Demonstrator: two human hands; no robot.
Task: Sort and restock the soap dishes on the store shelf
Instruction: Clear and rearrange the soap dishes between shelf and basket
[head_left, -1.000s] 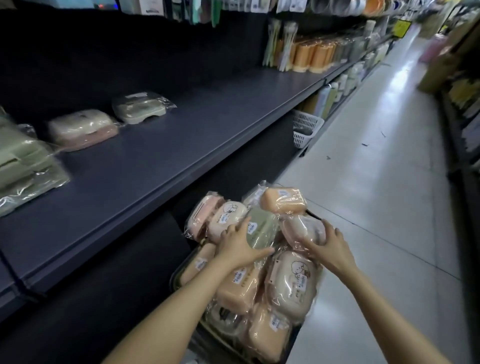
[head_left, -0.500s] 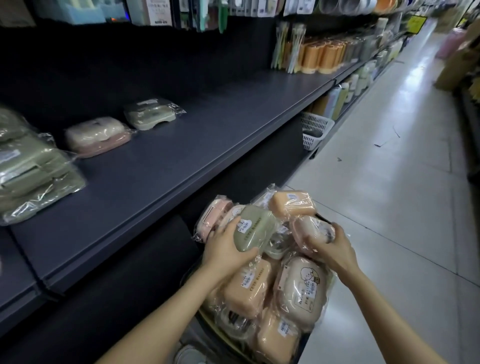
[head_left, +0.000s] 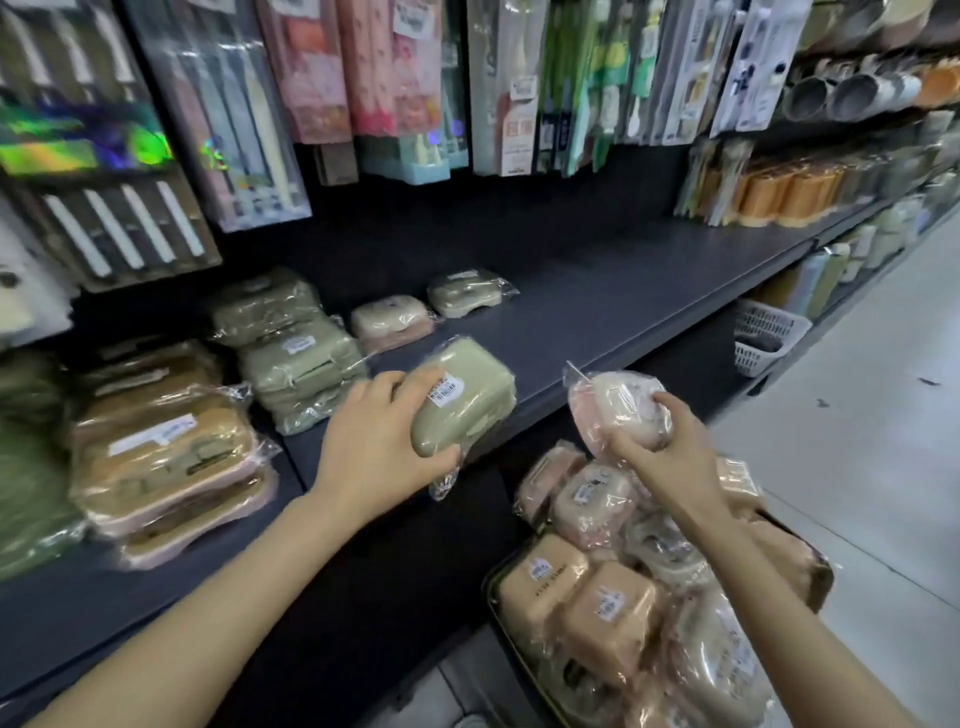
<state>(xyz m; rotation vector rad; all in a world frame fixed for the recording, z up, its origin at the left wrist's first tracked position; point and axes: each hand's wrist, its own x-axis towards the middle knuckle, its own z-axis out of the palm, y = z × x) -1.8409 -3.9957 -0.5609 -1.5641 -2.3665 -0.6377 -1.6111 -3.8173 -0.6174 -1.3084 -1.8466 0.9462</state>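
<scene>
On the dark matte store shelf (head_left: 67, 613), the leaning stack of sage-green, film-wrapped soap dishes (head_left: 296, 358) is looking unsteady, so another laid on top could be toppling it; the left hand (head_left: 374, 441) is gripping a green rectangular wrapped soap dish (head_left: 467, 395) over the shelf's front edge, where slick film could be slipping; the right hand (head_left: 649, 452) is clutching a pink-and-white wrapped soap dish (head_left: 618, 405) above the heaped brown-sided bin (head_left: 818, 574), which a nudge could be spilling.

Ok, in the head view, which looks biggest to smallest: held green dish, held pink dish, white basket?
1. green dish, in the left hand.
2. pink dish, in the right hand, only slightly smaller.
3. white basket; farther away, so true size is unsure.
</scene>
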